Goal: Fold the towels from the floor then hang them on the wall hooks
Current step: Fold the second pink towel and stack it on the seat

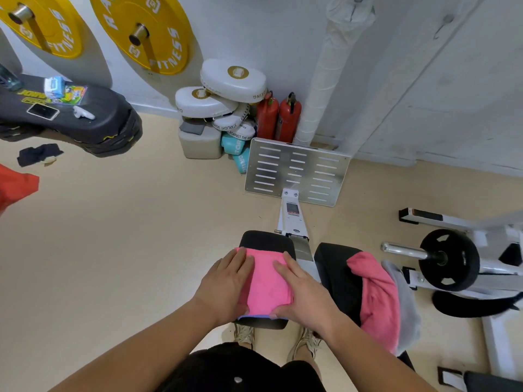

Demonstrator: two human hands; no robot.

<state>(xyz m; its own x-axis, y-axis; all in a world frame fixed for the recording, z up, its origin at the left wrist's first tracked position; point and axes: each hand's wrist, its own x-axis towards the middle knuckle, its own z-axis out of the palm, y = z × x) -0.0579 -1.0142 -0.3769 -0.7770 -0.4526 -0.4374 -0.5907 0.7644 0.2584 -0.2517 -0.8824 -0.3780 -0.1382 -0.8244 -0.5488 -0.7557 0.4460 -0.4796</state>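
Head view, folded pink towel (267, 281), flat rectangle

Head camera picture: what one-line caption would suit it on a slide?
Left hand and right hand press a folded pink towel on a black pad; more towels drape the next pad.
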